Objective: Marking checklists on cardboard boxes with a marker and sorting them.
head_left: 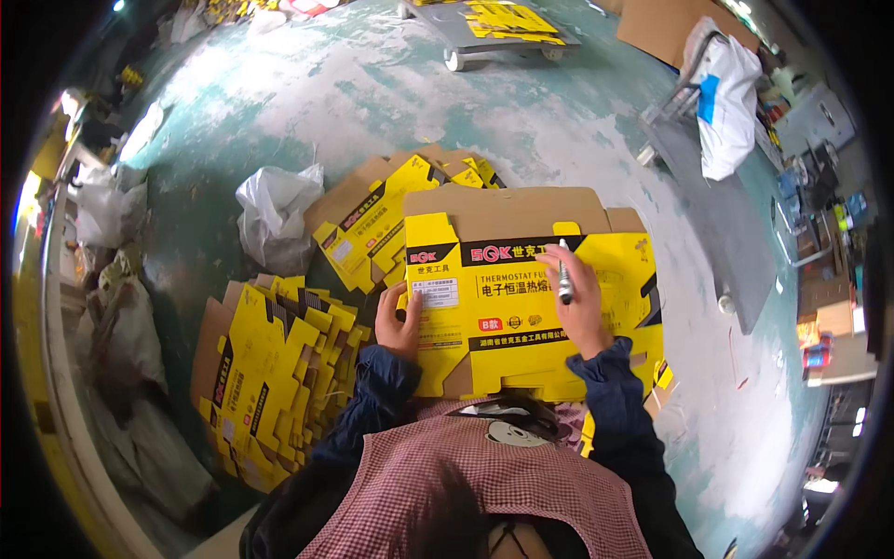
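Observation:
A flattened yellow cardboard box (521, 359) with black bands and a bare brown flap along its far side lies across my lap. At its left edge, next to a white label, my left hand (399, 321) grips the cardboard, with some fingers hidden. My right hand (582, 307) is over the box's printed middle, closed around a marker pen (564, 284) with a dark grip and a pale upper part. Whether the pen's tip touches the board cannot be made out.
Flattened yellow boxes lie in a fanned stack (270, 373) at my left and another pile (372, 219) farther ahead. A clear plastic bag (277, 207) sits between them. Grey trolleys stand far ahead and at the right (708, 205); a white sack (726, 102) rests on the right one.

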